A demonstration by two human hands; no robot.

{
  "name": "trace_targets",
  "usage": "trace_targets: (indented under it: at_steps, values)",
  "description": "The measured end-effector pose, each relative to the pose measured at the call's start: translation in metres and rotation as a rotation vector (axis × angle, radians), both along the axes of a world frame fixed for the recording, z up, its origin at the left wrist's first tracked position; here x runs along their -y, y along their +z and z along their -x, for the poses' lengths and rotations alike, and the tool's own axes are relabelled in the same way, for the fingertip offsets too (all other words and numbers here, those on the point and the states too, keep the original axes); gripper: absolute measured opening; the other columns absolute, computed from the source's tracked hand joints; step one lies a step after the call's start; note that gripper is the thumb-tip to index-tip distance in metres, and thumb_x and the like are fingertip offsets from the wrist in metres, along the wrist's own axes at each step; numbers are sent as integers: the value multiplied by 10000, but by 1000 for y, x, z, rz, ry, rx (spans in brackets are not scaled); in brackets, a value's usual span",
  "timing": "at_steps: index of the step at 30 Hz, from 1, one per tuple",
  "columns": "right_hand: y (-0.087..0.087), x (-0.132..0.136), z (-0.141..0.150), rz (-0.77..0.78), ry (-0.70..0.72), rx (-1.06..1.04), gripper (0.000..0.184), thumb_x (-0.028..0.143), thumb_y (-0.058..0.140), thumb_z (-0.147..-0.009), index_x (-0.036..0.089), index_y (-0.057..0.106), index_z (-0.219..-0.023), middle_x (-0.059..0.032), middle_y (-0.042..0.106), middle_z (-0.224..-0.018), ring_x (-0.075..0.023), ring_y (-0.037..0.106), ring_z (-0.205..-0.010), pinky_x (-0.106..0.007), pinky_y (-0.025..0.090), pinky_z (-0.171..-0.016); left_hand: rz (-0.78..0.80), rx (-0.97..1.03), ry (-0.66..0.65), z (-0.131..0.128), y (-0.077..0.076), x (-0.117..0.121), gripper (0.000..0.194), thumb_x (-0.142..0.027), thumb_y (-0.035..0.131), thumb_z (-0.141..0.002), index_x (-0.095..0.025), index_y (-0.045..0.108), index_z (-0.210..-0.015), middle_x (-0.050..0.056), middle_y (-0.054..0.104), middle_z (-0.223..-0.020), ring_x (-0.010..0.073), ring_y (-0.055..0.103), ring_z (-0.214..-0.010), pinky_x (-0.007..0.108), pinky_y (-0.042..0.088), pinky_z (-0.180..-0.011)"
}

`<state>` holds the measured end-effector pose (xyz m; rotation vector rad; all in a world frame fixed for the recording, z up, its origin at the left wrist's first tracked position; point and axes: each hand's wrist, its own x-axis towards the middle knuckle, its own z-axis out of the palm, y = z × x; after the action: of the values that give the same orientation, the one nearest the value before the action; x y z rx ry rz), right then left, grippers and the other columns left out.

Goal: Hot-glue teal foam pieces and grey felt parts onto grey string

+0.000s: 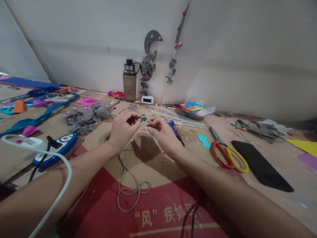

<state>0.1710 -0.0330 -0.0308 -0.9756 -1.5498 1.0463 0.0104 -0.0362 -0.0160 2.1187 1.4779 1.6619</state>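
Note:
My left hand (125, 128) is closed in a pinch above the cardboard. At its fingertips shows a small dark green piece (143, 118), too small to name further. My right hand (163, 134) faces it a short gap away, thumb and forefinger pressed together; anything between them is too small to make out. A grey cord (132, 190) lies in loose loops below the hands, its upper end running up under my left wrist. Just behind my right hand lies a blue tool (172, 127), possibly a glue gun, partly hidden.
Red-and-yellow-handled scissors (226, 155), a black phone (262, 165) and a cyan cutout (204, 141) lie right. Left are grey felt pieces (84, 115), a blue-and-white power strip (58, 148) and a white cable (66, 172). Behind stand a bottle (129, 82) and a dish (198, 110).

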Motion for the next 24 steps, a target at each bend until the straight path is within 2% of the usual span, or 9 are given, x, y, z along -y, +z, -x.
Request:
trace_targets:
  at_steps: [3,6,10,14,17,20,22,24]
  values:
    - [-1,11,19,199,157,-386,317,256,664,-664,228,429,-874,11,593,-904,-127,569,-872,-306,413,-838,-45,-81,3,-2,-2,0,106,-191,592,-735,-177,679,-794,5,640,-712,105,545,-621,225,432,-612]
    - [4,16,22,301,181,-542,356,218,677,-652,232,400,-874,45,577,-797,-104,588,-765,-290,433,-801,-14,-81,4,-6,-1,3,111,-195,593,-736,-182,681,-803,6,651,-724,111,562,-637,230,445,-630]
    - [11,17,16,361,198,-515,271,231,635,-700,232,404,-841,82,496,-661,-80,520,-545,-261,458,-589,103,33,-18,-11,2,7,108,-212,603,-733,-168,676,-800,13,666,-728,115,585,-643,233,462,-625]
    - [9,14,12,332,124,-437,143,253,570,-736,230,457,-822,93,422,-602,-63,389,-457,-206,374,-435,247,173,-78,-14,3,8,132,-250,614,-734,-158,671,-811,20,674,-713,117,589,-605,238,472,-576]
    - [4,8,10,226,72,-321,77,271,541,-760,217,488,-778,72,468,-629,-69,419,-504,-220,388,-495,303,236,-101,-16,3,9,143,-259,624,-730,-150,663,-814,22,674,-687,112,581,-561,232,469,-533]
    - [0,4,8,84,14,-220,75,267,529,-773,198,510,-751,26,560,-749,-87,509,-663,-245,419,-634,311,261,-114,-17,3,9,142,-270,637,-728,-146,657,-796,26,672,-676,109,586,-542,226,471,-521]
    - [-1,2,8,55,5,-211,83,277,512,-785,196,505,-765,17,570,-748,-99,531,-705,-260,425,-678,326,286,-150,-17,4,10,148,-283,647,-728,-148,651,-788,28,675,-677,115,606,-553,231,489,-538]
    - [-2,2,9,75,14,-235,84,289,487,-797,207,475,-784,35,539,-694,-100,528,-646,-264,431,-649,353,316,-198,-18,4,11,151,-291,660,-723,-151,644,-778,30,679,-677,126,627,-576,241,511,-566]
